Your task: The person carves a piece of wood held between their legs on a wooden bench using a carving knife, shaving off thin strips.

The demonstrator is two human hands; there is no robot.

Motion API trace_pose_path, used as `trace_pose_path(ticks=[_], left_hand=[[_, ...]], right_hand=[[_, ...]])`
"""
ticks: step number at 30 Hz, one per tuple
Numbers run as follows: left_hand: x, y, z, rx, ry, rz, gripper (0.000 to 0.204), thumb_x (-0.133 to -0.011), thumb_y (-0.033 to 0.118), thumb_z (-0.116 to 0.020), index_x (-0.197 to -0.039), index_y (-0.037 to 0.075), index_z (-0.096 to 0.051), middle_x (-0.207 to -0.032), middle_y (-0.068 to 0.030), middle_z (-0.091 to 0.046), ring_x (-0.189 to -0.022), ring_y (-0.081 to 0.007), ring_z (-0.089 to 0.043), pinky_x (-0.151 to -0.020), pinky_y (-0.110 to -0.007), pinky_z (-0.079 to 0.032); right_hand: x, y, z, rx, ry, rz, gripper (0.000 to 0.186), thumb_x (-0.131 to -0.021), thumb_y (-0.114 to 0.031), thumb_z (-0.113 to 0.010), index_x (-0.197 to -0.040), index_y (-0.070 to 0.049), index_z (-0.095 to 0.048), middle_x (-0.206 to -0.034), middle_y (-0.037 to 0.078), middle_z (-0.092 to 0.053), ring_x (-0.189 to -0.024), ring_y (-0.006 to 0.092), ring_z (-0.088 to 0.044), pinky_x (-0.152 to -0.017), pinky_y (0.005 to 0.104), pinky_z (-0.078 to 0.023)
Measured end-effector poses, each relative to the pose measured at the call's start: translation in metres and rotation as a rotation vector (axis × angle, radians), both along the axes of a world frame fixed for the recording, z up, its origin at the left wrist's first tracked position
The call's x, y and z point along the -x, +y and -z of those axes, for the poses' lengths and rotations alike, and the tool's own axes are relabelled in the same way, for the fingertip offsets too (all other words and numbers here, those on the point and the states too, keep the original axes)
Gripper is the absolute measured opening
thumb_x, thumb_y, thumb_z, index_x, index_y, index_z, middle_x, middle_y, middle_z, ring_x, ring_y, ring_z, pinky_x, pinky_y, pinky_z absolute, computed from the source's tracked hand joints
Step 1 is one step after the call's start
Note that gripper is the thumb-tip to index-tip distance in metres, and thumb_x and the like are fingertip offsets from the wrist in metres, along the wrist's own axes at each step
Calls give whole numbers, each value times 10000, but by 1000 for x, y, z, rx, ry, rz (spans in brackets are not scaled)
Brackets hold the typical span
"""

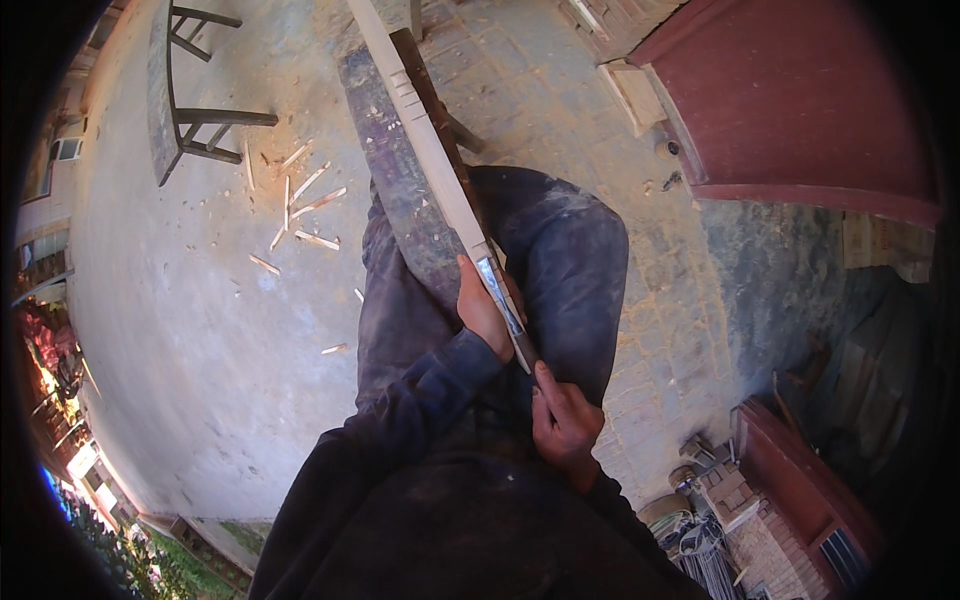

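Observation:
A long pale wooden bar (437, 172) slopes across a worn bench (385, 165) toward my lap, with several cuts across its far part. My left hand (483, 312) is wrapped round the near end of the bar, thumb on its left side and the other fingers mostly hidden beneath. Along that end lies the shiny blade of a chisel (497, 288). Closed on the chisel's dark handle is my right hand (567, 415), its thumb stretched along the handle toward the blade. A dark wooden strip (428, 85) runs along the bar's right side.
Wood offcuts (290, 205) and chips are scattered over the concrete floor to the left. Another bench (163, 95) lies on its side at upper left. A large dark red panel (790, 90) stands at upper right. Cables (705, 550) and a red cabinet (800, 490) are at lower right.

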State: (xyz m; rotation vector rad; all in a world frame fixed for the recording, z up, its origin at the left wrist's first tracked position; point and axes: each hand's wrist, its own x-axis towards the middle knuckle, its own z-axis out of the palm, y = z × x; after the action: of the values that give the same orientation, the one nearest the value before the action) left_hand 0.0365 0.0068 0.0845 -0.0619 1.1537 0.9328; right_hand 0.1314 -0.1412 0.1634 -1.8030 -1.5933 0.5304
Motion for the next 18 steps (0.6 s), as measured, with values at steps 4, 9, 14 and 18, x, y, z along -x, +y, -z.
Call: trace_pose_path(ticks=[4,9,14,18], left_hand=[[-4,-1,1,11,35,-10,689,-1114,638,-262,-741,126,-533,-560,-62,-479,-422,-215,-443,-395,-351,-375],[-3,-4,10,-38,32,19,689,-1100,673,-261,-782,143,-567,-574,-46,-518,-433,-199,-465,-405,-362,-414],[-4,-1,2,-12,48,28,702,-1100,671,-268,-730,138,-538,-547,-54,-479,-417,-208,-445,-395,-354,-388],[-7,0,1,30,55,-12,705,-1099,668,-276,-702,140,-520,-533,-53,-452,-415,-211,-434,-394,-350,-372]], right_hand=[[1,-4,2,-2,-31,-18,497,-871,25,-765,-1355,-76,-718,-804,105,-665,-582,281,-641,-502,396,-470],[-3,-8,4,3,-87,-36,489,-876,8,-774,-1353,-80,-719,-812,100,-670,-587,283,-643,-498,398,-469],[-3,-9,11,-40,-108,-28,476,-870,15,-779,-1334,-80,-730,-799,91,-660,-582,274,-636,-497,399,-462],[-3,-5,12,-79,-91,-17,479,-859,30,-777,-1324,-78,-736,-799,87,-661,-587,268,-642,-502,396,-465]])
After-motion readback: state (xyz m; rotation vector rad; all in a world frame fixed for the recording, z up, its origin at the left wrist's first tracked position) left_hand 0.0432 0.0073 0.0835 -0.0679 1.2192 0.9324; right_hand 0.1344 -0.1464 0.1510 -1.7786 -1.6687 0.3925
